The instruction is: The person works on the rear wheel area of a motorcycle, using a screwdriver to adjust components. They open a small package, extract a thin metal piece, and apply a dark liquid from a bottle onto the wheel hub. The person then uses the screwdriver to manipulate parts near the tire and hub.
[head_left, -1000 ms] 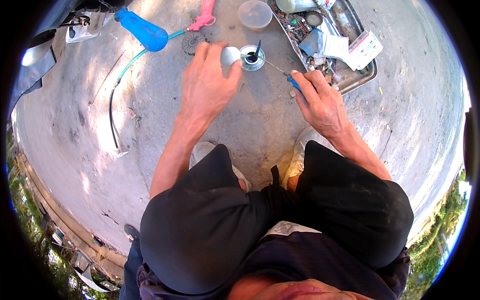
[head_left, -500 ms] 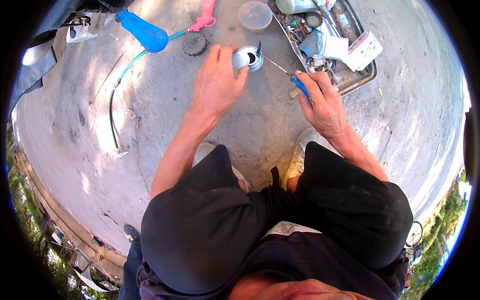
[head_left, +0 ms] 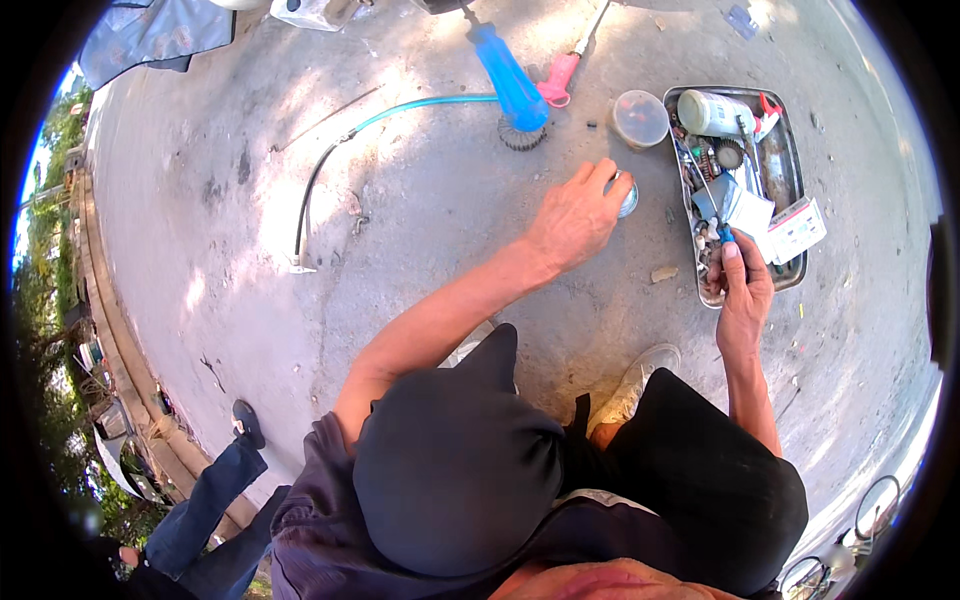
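Note:
My left hand is closed over a small round tin on the concrete ground, its fingers curled across the top and hiding most of it. My right hand grips a slim screwdriver by its blue handle. The screwdriver's thin shaft points up and away, across the near-left part of a metal tray. In that tray lie small metal parts, a toothed round part, a white bottle and red-handled pliers. White and blue packets lie beside my right fingers.
A clear plastic tub stands left of the tray. Farther left are a pink-handled air gun, a large blue tool handle, a dark ridged disc and a teal-and-black cable. Someone in jeans is at the lower left.
My right hand has carried the screwdriver rightward to over the tray. My left hand has closed over the tin, whose dark opening showed before beside a pale lid. The view has shifted.

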The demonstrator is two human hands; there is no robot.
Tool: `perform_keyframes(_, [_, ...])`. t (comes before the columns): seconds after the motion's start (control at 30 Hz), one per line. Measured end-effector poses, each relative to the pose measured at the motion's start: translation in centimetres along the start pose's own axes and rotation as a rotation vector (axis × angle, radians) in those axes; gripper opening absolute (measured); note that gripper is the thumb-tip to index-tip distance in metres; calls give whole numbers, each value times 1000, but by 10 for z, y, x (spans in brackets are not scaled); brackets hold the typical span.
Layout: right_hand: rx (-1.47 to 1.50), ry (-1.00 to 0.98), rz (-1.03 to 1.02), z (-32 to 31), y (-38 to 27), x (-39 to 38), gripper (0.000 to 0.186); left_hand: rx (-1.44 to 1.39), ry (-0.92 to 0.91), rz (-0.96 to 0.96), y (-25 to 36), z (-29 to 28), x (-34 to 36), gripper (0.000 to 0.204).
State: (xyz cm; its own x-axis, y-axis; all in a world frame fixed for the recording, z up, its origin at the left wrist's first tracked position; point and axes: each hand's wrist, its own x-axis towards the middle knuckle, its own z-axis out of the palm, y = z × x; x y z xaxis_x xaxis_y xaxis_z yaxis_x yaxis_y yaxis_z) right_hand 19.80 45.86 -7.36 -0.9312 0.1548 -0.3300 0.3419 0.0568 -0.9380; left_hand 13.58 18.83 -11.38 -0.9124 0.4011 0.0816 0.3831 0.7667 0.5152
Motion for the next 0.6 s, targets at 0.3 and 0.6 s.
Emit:
perform_keyframes(0.3, [320, -152, -59, 18, -51, -1, 29, -1376, 242, -402, -12, -77, -25, 46])
perform_keyframes(0.6, [281, -272, -58, 49, -135, 10, 29, -1692, 485, -120, -16, -157, 31, 31])
